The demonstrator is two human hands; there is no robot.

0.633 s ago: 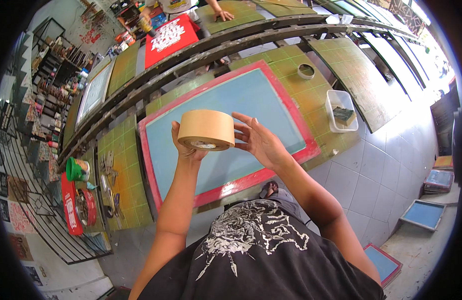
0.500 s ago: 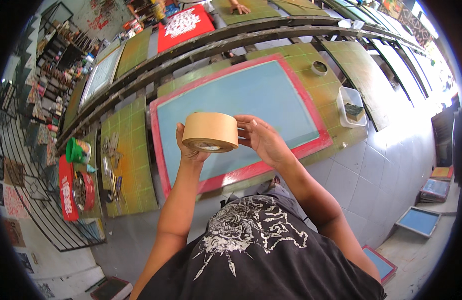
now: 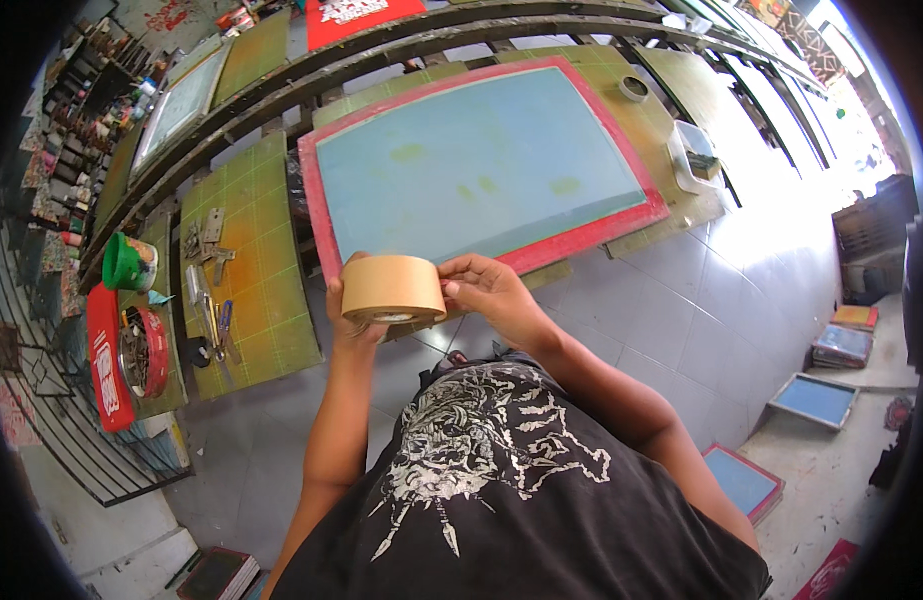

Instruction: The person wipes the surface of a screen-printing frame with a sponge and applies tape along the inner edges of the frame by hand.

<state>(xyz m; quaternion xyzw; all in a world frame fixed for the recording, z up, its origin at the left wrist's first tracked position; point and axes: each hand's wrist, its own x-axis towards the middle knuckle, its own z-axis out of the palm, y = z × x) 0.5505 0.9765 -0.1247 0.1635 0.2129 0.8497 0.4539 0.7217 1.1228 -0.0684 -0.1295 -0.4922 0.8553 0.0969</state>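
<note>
A wide roll of tan tape [image 3: 394, 285] is held up in front of my body, its flat side tipped downward. My left hand [image 3: 353, 322] is closed round its left side and underside, the thumb along the edge. With bent fingers, my right hand [image 3: 494, 298] pinches at the roll's right edge; whether a loose tape end lies between the fingertips is too small to see. Just beyond is a large screen-printing frame [image 3: 637, 213] with red borders and blue-grey mesh, lying on a green board. The roll overlaps the screen's near border in view.
Left, a green board [image 3: 247, 280] bears metal hinge pieces and blades, beside a green bucket [image 3: 130, 264] and a red tin [image 3: 147, 352]. At right are a clear plastic tub [image 3: 695, 160] and another tape roll [image 3: 634, 90]. Dark rails [image 3: 402, 50] run behind; smaller screens [image 3: 816, 399] lie lower right.
Both hands have come lower and slightly left with the tape roll. My right fingers have drawn in from spread to bent at its edge. The view has shifted, showing more of the screen's near border.
</note>
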